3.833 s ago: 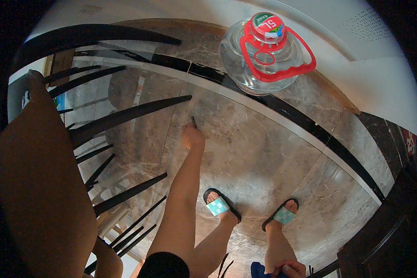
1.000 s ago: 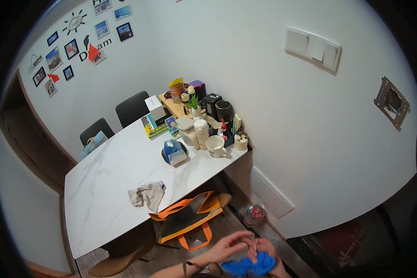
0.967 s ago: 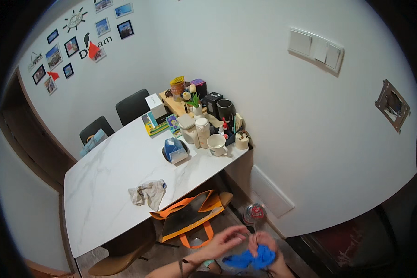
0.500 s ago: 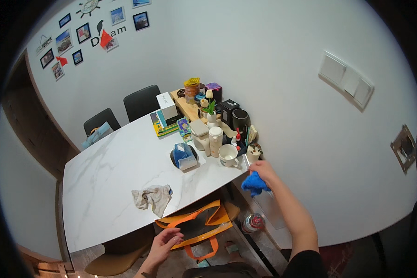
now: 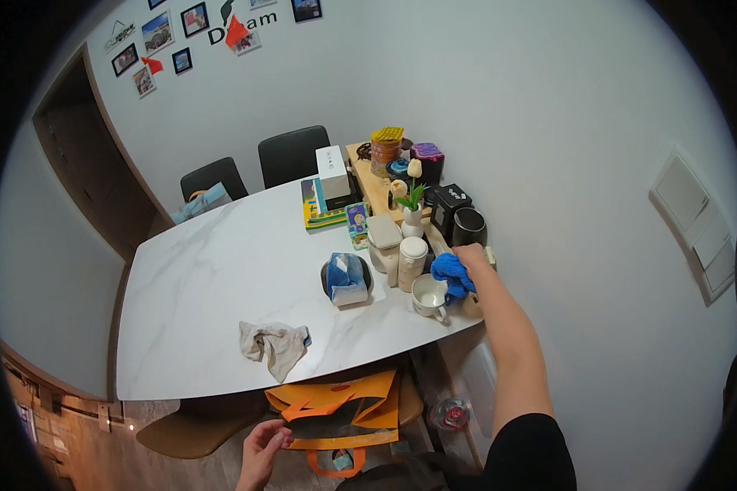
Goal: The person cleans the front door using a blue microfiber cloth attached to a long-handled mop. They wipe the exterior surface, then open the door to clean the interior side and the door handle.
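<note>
My right hand (image 5: 469, 255) reaches over the right end of the table, its fingers closed round a bunched blue cloth (image 5: 453, 278). The cloth hangs just behind and right of a white mug (image 5: 427, 295) and hides some small items there. A white tumbler (image 5: 413, 260) and a cream pitcher (image 5: 382, 242) stand to the left of that mug. Low at the front, my left hand (image 5: 262, 450) is empty, fingers loosely bent and apart. It is beside an orange bag (image 5: 386, 416), open at the top, below the table edge. A crumpled grey cloth (image 5: 275, 347) lies on the table.
The white marbled table (image 5: 196, 278) meets a wall on the right. A dark bowl holds a blue-and-white packet (image 5: 346, 280). Behind are books (image 5: 319, 216), a white box (image 5: 332, 173), a tulip vase (image 5: 412, 221) and a black cup (image 5: 469, 227). A clear bottle (image 5: 450, 415) stands below the table.
My right hand has carried the blue cloth from beyond the table's right corner up and inward, behind the white mug. My left hand has moved slightly down and left. The view has shifted.
</note>
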{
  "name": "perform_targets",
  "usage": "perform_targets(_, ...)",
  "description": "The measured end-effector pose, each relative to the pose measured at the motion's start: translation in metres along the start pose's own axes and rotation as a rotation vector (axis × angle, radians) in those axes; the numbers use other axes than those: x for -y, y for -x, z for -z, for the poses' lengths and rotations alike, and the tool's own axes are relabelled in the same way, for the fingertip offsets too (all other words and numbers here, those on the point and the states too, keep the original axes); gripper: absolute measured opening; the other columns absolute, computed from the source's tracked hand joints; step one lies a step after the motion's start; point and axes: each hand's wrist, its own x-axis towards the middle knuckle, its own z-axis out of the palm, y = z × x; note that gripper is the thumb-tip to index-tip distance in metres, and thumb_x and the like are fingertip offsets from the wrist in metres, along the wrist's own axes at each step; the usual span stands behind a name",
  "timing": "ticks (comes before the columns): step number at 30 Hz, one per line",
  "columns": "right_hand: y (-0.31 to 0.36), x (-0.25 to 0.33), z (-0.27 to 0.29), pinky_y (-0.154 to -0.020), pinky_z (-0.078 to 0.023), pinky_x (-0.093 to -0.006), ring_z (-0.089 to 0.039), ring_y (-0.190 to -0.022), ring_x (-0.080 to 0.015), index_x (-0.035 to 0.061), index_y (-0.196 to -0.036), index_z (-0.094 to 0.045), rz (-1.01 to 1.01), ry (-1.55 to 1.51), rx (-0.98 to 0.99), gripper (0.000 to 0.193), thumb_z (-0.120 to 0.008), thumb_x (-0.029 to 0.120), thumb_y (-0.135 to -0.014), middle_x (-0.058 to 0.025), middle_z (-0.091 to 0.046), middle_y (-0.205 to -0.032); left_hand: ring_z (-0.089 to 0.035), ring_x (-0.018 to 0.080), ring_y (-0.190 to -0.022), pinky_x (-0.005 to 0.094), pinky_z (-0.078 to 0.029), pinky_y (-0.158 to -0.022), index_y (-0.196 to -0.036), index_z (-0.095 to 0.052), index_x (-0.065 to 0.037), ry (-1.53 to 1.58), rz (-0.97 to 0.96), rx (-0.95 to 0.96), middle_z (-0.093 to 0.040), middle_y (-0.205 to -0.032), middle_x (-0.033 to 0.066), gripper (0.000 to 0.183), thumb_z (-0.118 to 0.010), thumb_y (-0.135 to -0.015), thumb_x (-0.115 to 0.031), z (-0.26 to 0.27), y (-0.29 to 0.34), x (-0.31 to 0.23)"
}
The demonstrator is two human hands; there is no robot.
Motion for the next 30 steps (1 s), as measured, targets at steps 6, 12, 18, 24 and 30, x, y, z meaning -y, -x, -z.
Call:
perform_targets(6, 0.088, -0.009, 0.055, -0.059, -0.050, -0.0333, -0.061, -0.064, -0.0228, -0.0034, -0.085, -0.062, -0.047, -0.491, 0.502, 0.027, -0.063, 0.023, -0.081, -0.0124, -0.062, -0.073, -0.059, 0.0142, -0.080, 0.0260, -0.048, -0.073, -0.110, -0.053, 0.001, 0.018, 0.034, -0.017, -0.062, -0.093, 0.0089, 0.024, -0.056, -0.088, -0.006, -0.017, -0.008, -0.009)
perform_targets(12, 0.175, -0.009, 0.053, -0.059, -0.051, -0.0315, -0.059, -0.065, -0.0213, -0.0045, -0.100, -0.056, -0.431, -0.983, 0.746, 0.042, -0.046, 0.035, -0.091, -0.0124, -0.061, -0.075, -0.059, 0.0144, -0.082, 0.0268, -0.047, -0.076, -0.112, -0.052, 0.000, -0.010, -0.107, 0.154, -0.062, -0.092, 0.0075, 0.025, -0.054, -0.088, -0.008, -0.066, -0.027, -0.028)
perform_targets(18, 0.230, 0.008, 0.003, -0.073, -0.051, -0.0413, -0.059, -0.082, -0.0297, -0.0073, -0.107, -0.052, -0.537, -1.134, 1.146, 0.054, -0.042, 0.043, -0.091, -0.0186, -0.060, -0.085, -0.052, 0.0127, -0.101, 0.0261, -0.043, -0.087, -0.121, -0.049, -0.004, -0.095, -0.242, 0.261, -0.054, -0.111, 0.0061, 0.033, -0.055, -0.089, -0.011, -0.104, -0.023, -0.045)
perform_targets(24, 0.307, 0.055, -0.058, -0.083, -0.049, -0.0431, -0.060, -0.089, -0.0302, -0.0028, -0.105, -0.055, -0.549, -0.951, 1.544, 0.051, -0.036, 0.043, -0.093, -0.0185, -0.062, -0.096, -0.045, 0.0193, -0.111, 0.0332, -0.037, -0.095, -0.122, -0.045, -0.003, -0.440, -0.541, -0.077, -0.045, -0.121, 0.0105, 0.049, -0.065, -0.081, -0.021, -0.088, 0.015, -0.071)
perform_targets(30, 0.439, 0.084, -0.102, -0.085, -0.048, -0.0421, -0.060, -0.092, -0.0285, 0.0003, -0.108, -0.055, -0.583, -0.606, 1.669, 0.048, -0.035, 0.042, -0.094, -0.0155, -0.060, -0.105, -0.050, 0.0147, -0.099, 0.0299, -0.041, -0.087, -0.116, -0.049, -0.002, -0.271, -0.501, -0.448, -0.051, -0.106, 0.0075, 0.041, -0.063, -0.083, -0.021, -0.025, 0.081, -0.061)
